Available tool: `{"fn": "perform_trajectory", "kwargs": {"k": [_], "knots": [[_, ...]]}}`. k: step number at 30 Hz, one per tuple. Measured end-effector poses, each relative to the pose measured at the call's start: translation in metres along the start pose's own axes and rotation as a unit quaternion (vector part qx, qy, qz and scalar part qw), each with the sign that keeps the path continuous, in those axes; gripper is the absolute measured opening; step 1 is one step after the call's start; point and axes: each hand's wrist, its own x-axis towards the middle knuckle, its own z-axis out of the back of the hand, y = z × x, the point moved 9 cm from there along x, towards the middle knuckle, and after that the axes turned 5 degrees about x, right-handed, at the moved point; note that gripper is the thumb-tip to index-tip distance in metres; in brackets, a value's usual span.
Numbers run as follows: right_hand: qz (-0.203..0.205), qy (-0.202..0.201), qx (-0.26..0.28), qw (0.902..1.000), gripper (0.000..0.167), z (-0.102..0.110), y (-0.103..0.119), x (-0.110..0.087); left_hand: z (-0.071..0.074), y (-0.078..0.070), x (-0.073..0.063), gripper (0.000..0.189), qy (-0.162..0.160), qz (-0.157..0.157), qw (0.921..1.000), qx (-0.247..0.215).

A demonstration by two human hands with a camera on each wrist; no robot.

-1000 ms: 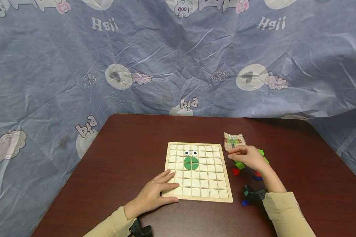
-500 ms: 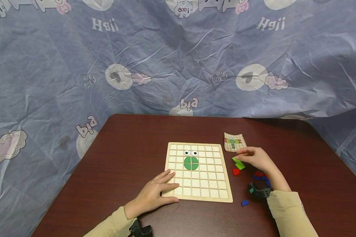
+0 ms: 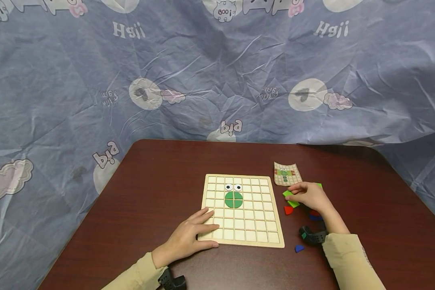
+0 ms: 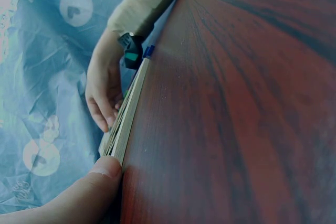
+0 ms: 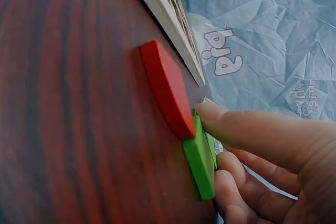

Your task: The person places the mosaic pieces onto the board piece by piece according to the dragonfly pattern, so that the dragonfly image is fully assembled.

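Thumb (image 5: pixel 220 118) of the right hand (image 3: pixel 309 196) is lying against the green tiles (image 5: pixel 199 162), other fingers bending in behind; can't tell if they're pinching one or just touching. Left hand (image 3: pixel 188 235) is resting on the near-left part of the board (image 3: pixel 253 235), fingers apart and straight, gripping no tile, thumb touching the near edge. Green tiles are lying on the desk (image 3: pixel 166 169), right of the board, just below the picture card (image 3: pixel 287 174). For a clean pick, thumb and fingertips should be taking opposite side edges of a single tile, not its flat face; greens are sitting close together, so a second could be dragging along. Red tile (image 5: pixel 167 87) is lying just beside; worth not nudging. Left hand should be putting only light weight on the board. Materials: tiles are looking like painted wood, flat, smooth; greens showing straight edges, red and the near blue piece (image 3: pixel 299 248) showing a curve. Board is showing pale wood with a square grid, dark green quarters (image 3: pixel 229 195) forming a disc below two eye pieces (image 3: pixel 228 187). Desk is showing red-brown grain, slight sheen. Card is looking paper-thin, curling.
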Motion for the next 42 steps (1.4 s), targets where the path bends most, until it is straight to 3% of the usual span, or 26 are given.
{"fn": "perform_trajectory", "kwargs": {"k": [19,28,42], "knots": [[-0.035,-0.014,-0.035,0.9987,0.043,0.001,-0.001,-0.001,0.002,-0.002,0.0,0.049,-0.003,0.002,1.0,0.0],[-0.004,-0.023,-0.09,0.9957,0.038,0.002,0.006,0.0,0.001,-0.001,0.001,0.049,-0.001,0.001,1.0,0.003],[0.032,-0.015,-0.051,0.9981,0.039,-0.002,0.017,0.001,0.0,0.0,0.0,0.048,-0.003,0.002,1.0,0.004]]}}
